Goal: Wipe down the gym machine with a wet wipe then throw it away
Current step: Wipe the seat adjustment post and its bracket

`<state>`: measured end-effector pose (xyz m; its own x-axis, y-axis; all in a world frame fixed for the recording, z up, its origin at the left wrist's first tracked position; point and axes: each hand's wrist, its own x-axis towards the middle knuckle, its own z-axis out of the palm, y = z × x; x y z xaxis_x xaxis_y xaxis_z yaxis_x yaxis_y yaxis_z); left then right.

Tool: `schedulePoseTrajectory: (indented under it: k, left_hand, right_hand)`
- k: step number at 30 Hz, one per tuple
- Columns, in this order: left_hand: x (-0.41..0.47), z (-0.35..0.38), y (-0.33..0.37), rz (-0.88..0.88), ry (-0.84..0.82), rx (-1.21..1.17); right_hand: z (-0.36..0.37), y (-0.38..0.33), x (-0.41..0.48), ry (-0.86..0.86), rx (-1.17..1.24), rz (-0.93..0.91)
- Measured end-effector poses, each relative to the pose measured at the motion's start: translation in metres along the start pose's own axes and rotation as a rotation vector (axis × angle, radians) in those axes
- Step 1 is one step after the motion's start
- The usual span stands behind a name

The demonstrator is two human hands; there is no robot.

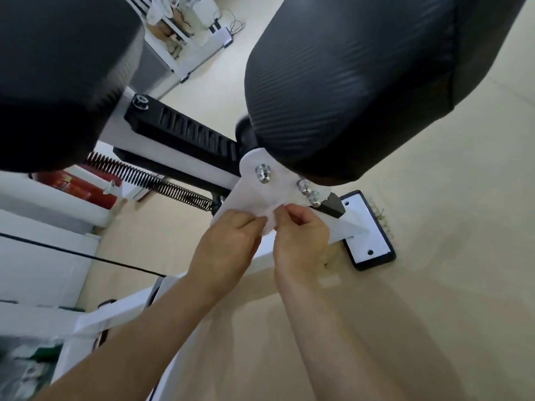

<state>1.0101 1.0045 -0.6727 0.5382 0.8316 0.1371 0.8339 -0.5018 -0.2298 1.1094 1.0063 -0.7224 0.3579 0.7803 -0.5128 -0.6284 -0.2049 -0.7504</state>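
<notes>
Centre frame: left hand (pixel 231 235) and right hand (pixel 301 230) both pinching wipe (pixel 270 219) under white bracket (pixel 260 189); black pad (pixel 347 82) above.

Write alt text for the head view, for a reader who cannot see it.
The left hand and right hand pinch a white wet wipe by a white bolted bracket. Two black gym pads fill the top; a coiled spring runs at left.

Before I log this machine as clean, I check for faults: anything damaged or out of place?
Just a tangle of pale strands on the floor beside the foot plate, like loose debris. Bolts and spring look intact.
</notes>
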Motion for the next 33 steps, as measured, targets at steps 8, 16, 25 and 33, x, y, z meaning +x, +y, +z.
schedulePoseTrajectory:
  k: [8,16,25,33]
  left_hand:
    - [-0.017,-0.009,-0.025,-0.119,0.025,-0.083]
    - [-0.036,-0.021,-0.029,-0.368,-0.057,-0.378]
    - [-0.042,-0.03,-0.022,-0.702,-0.158,-0.758]
    - [-0.04,-0.061,-0.043,-0.731,-0.259,-1.153]
  right_hand:
    - [0.026,0.038,-0.016,-0.109,-0.221,-0.092]
    - [0.028,0.042,-0.009,-0.057,-0.089,-0.06]
    - [0.009,0.029,-0.037,-0.289,-0.074,0.054]
    - [-0.007,-0.001,-0.039,-0.367,0.261,0.439]
